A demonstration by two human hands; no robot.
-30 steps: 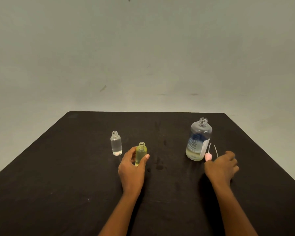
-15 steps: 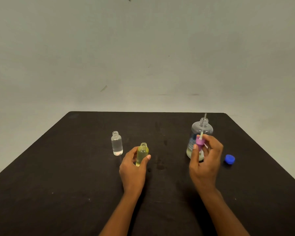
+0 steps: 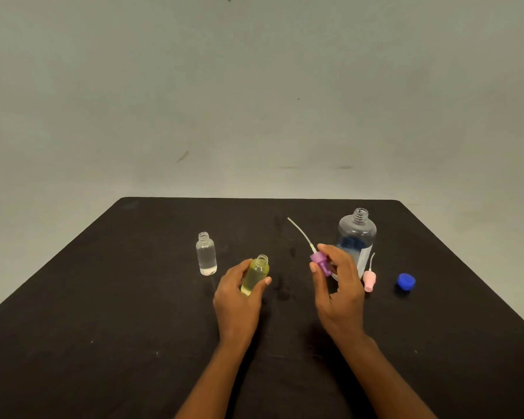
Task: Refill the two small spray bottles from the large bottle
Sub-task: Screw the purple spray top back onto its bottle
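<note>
On the black table (image 3: 103, 328) the large bottle (image 3: 357, 234) stands uncapped at the right. It looks mostly empty, so probably light and squashy, best gripped round its middle. The left hand (image 3: 238, 300) wraps the open yellow small bottle (image 3: 256, 275) near centre. The right hand (image 3: 338, 294) pinches a purple spray top (image 3: 320, 263), its bendy tube pointing up-left. The clear small bottle (image 3: 206, 255) stands open farther left. A pink spray top (image 3: 369, 279) and a blue cap (image 3: 406, 281) lie right of the large bottle
</note>
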